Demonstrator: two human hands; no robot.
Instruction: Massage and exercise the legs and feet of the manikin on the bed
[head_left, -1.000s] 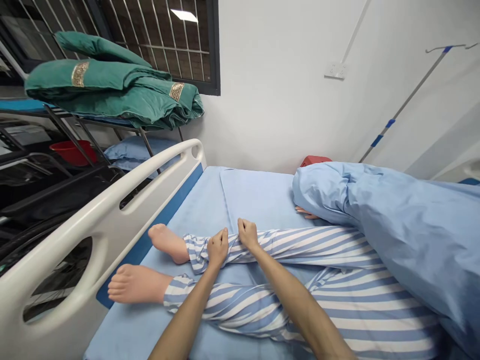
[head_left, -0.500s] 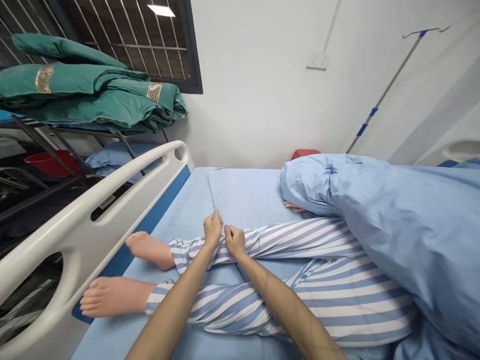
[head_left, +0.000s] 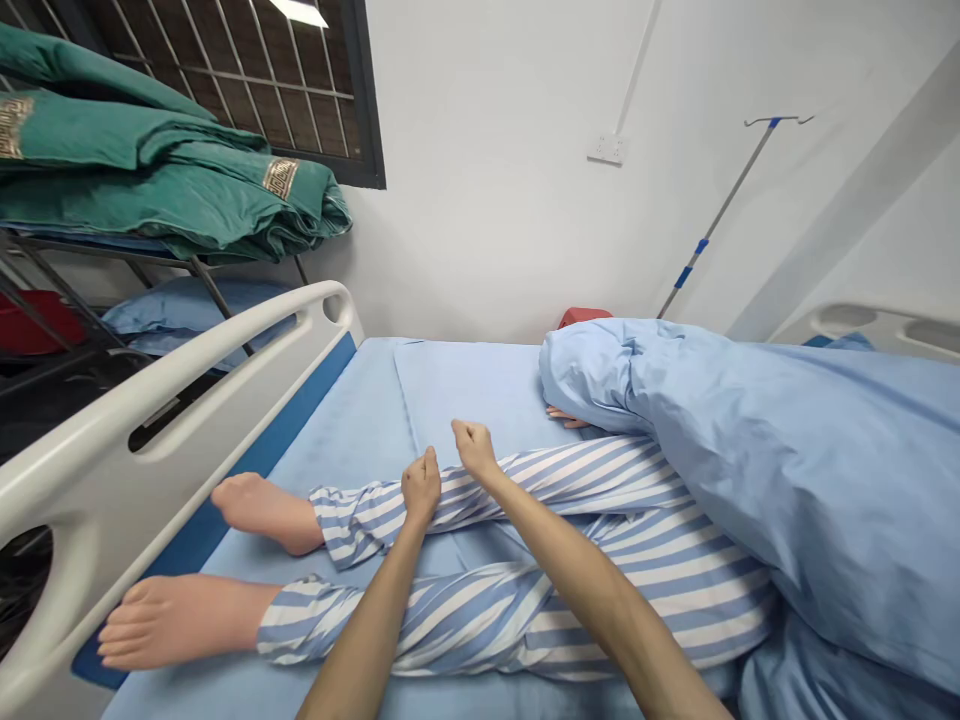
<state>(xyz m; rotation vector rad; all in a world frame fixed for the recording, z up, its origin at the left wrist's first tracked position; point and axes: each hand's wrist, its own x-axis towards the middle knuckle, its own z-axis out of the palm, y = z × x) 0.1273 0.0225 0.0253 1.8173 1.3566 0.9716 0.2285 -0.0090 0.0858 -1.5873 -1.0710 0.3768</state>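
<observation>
A hospital ward's white wall point(head_left: 487, 220) rises well beyond both hands, with a socket plate point(head_left: 606, 150) on it; an IV pole point(head_left: 720, 210) with blue bands leans up beyond and to the right of the hands. Far to the left of the hands, a barred window point(head_left: 300, 80) stands behind folded green blankets point(head_left: 165, 190) on a metal rack point(head_left: 97, 245); a blue pillow point(head_left: 195, 320) and a red basin point(head_left: 30, 325) lie below them, and a white bed rail point(head_left: 187, 420) with a blue strip runs between all that and the hands.

Both hands are closed narrow into loose fists, with nothing clearly held; whether either one pinches a fold of cloth, I cannot tell. The left hand point(head_left: 421, 487) rests on the upper leg of a manikin's striped pyjama trousers point(head_left: 465, 625); the right hand point(head_left: 474, 448) is just beyond it, at the top edge of the same leg. Two bare manikin feet point(head_left: 180, 620) lie to the left of the left hand, near the rail. Beneath the hands is a blue bed sheet point(head_left: 480, 390); to the right of the right hand, a blue quilt point(head_left: 825, 480) covers the manikin's upper body. Manikin fingers point(head_left: 566, 417) show under the quilt's edge, just beyond the right hand, and a red object point(head_left: 583, 316) sits behind the quilt.
</observation>
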